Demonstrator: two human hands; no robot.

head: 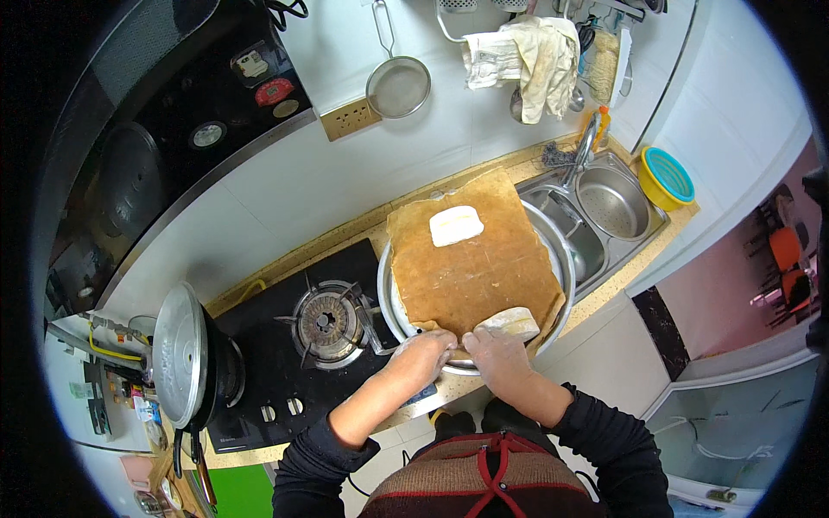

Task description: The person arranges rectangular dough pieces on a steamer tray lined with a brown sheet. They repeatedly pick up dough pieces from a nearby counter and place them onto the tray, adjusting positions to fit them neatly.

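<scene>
A brown, ragged-edged sheet [466, 272], perhaps cloth or paper, lies across the top of a large metal basin [385, 278]. My left hand [424, 353], dusted white, pinches the sheet's near edge, which curls up there. Beside it, my right hand [500, 357] has its fingertips on the same edge, close to the left ones. Just beyond the right knuckles rests a pale, floury piece of dough [515, 322], partly hidden by that hand. Another white dough piece [456, 225], rounded at its corners, sits near the sheet's far side.
To the left is a black gas hob [259, 362] with a bare burner [326, 321] and a lidded pot [181, 356]. At right lies a double steel sink [612, 204] with a faucet [586, 146]; a yellow basin [657, 184] stands past it. A strainer [398, 87] hangs above.
</scene>
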